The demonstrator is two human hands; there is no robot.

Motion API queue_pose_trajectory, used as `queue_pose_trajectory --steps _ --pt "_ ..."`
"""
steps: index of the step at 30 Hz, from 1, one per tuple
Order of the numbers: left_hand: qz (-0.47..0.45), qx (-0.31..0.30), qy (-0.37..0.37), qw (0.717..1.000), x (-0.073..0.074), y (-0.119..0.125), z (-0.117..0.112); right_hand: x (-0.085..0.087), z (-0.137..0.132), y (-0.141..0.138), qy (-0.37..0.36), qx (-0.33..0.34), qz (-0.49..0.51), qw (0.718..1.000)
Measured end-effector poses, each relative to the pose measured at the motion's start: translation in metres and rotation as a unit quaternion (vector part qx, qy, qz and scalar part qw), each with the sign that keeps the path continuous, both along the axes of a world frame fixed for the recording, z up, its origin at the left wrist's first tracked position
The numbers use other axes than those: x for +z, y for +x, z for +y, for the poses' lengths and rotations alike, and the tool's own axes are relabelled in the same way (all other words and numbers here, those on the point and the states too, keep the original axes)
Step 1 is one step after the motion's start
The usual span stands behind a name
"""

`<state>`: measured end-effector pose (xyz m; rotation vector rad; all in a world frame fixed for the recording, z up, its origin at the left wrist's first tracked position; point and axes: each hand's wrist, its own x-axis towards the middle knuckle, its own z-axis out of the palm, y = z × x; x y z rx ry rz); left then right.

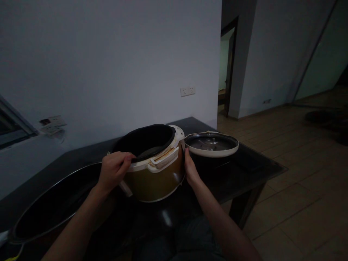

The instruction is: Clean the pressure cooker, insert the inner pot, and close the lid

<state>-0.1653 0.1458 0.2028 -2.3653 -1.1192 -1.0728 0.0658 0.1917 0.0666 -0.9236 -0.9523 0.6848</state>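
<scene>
An electric pressure cooker (154, 186) with a gold body and white rim stands on the dark counter, its top uncovered and a black inner pot (146, 139) inside. My left hand (114, 170) is closed over the rim on the near left side, thumb along the edge of the pot. On the other side, my right hand (191, 168) is pressed flat against the cooker's right wall, fingers partly hidden behind it. A round lid (217, 152) with a white edge is just right of the cooker, its dark glossy inner face turned up.
To the left sits a large dark pan (54, 203) with a thin pale rim. The dark counter (252, 163) ends at a corner on the right, above a tiled floor (293, 206). A wall socket (187, 90) is behind; another damaged-looking socket (53, 124) is at left.
</scene>
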Motion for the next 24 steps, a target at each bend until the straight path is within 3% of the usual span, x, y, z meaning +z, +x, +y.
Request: queue_pose_trajectory --steps 3,9,12,16,18,24 --pt "0.001 0.001 0.001 1.0 0.001 0.0 0.0 -0.002 -0.025 -0.016 -0.03 0.029 -0.003 0.999" --pt "-0.005 0.005 0.009 1.0 0.001 0.002 -0.002 -0.022 -0.109 -0.075 -0.072 0.053 -0.056 0.994" --pt "0.001 0.004 0.012 1.0 0.0 0.001 -0.001 -0.03 -0.132 -0.092 -0.094 0.092 -0.071 0.989" --pt "0.005 -0.003 0.024 1.0 -0.001 -0.001 0.001 -0.019 -0.114 -0.072 -0.078 0.064 0.001 0.995" --pt "0.007 -0.011 0.028 1.0 -0.002 -0.002 0.003 -0.009 -0.09 -0.05 -0.055 0.071 0.072 0.993" --pt "-0.001 -0.041 0.027 0.999 -0.002 -0.006 0.006 -0.001 -0.015 0.002 -0.053 0.088 0.111 0.988"
